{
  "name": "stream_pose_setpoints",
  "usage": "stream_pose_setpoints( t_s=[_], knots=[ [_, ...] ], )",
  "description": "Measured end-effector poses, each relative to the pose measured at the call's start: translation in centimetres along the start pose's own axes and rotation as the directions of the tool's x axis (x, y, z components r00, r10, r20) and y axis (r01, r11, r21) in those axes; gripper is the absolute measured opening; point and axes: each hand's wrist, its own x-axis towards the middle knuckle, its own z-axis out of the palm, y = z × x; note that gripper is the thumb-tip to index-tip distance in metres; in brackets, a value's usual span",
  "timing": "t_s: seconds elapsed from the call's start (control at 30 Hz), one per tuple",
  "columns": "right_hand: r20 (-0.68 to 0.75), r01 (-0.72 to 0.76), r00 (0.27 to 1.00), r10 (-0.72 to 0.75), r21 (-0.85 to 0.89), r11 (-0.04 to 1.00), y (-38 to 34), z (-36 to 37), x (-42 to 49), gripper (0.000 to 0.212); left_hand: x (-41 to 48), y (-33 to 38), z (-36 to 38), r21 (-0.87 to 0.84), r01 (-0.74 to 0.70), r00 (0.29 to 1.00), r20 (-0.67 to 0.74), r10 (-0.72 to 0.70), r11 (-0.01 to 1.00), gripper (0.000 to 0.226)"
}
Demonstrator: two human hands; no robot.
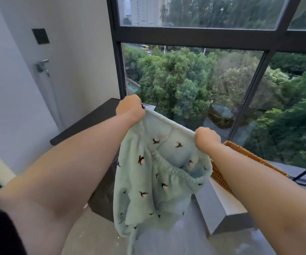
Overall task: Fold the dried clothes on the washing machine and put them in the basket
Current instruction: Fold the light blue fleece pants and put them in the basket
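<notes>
On the left wall sit a dark switch plate (40, 36) and a tap (42, 67), with a dark cabinet top (86, 124) below them. The left hand (130, 107) is closed tight, its fingers curled round 1 end of a taut edge of the pale green garment (148, 181), which is printed with small dark birds. The garment hangs in the air between the 2 arms, its elastic waistband sagging open. The right hand (206, 138) grips the edge's other end likewise. Beside the right forearm, a wicker basket (218, 175) stands on a grey ledge (222, 205) before the window (203, 35).
</notes>
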Motion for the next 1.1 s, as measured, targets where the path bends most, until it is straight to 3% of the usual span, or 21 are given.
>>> stream_pose_setpoints(
  t_s=[0.13, 0.37, 0.53, 0.6, 0.67, 0.77, 0.83, 0.9, 1.0, 1.1],
  knots=[
    [0.011, 0.031, 0.999, -0.031, -0.022, 0.999, -0.6, -0.3, 2.2, 0.014, 0.8, -3.4, 0.2, 0.107, 0.093, 0.994, -0.061, -0.087, 0.990, 0.021],
    [-0.017, 0.008, 1.000, -0.011, -0.160, 0.987, -2.6, -1.3, 3.7, 0.016, 0.1, -10.2, -0.8, 0.096, 0.276, 0.957, -0.121, -0.264, 0.956, 0.017],
    [-0.045, -0.104, 0.994, 0.104, 0.022, 0.994, -6.9, -2.6, 4.1, 0.009, -0.6, -15.2, -2.5, 0.054, 0.447, 0.885, -0.171, -0.432, 0.893, 0.024],
    [-0.035, -0.116, 0.992, 0.123, 0.152, 0.982, -9.0, -3.2, 4.2, 0.004, -0.6, -17.1, -2.7, 0.001, 0.515, 0.848, -0.141, -0.510, 0.857, 0.027],
    [0.023, -0.061, 0.998, 0.057, 0.194, 0.979, -11.6, -3.7, 4.1, 0.012, -0.2, -18.5, -2.9, -0.108, 0.560, 0.821, -0.063, -0.568, 0.821, 0.032],
    [0.187, 0.075, 0.978, -0.096, 0.114, 0.991, -16.8, -4.3, 3.1, 0.031, 0.7, -20.5, -3.9, -0.254, 0.537, 0.838, 0.049, -0.544, 0.805, 0.033],
    [0.212, 0.094, 0.969, -0.126, 0.153, 0.984, -20.3, -4.4, 2.2, 0.045, 1.2, -22.3, -4.7, -0.251, 0.499, 0.863, 0.067, -0.500, 0.829, 0.029],
    [0.104, 0.042, 0.992, -0.072, 0.263, 0.964, -23.4, -4.4, 1.7, 0.045, 1.6, -24.6, -6.1, -0.186, 0.430, 0.902, 0.061, -0.426, 0.883, 0.024],
    [-0.083, -0.078, 0.990, 0.116, 0.365, 0.928, -27.3, -4.9, 1.5, 0.025, 2.1, -27.9, -8.5, -0.058, 0.293, 0.955, 0.065, -0.289, 0.954, 0.016],
    [-0.153, -0.148, 0.970, 0.187, 0.236, 0.960, -30.5, -6.3, 1.0, 0.014, 2.7, -30.7, -10.8, 0.056, 0.217, 0.973, 0.063, -0.220, 0.975, 0.021]
  ],
)
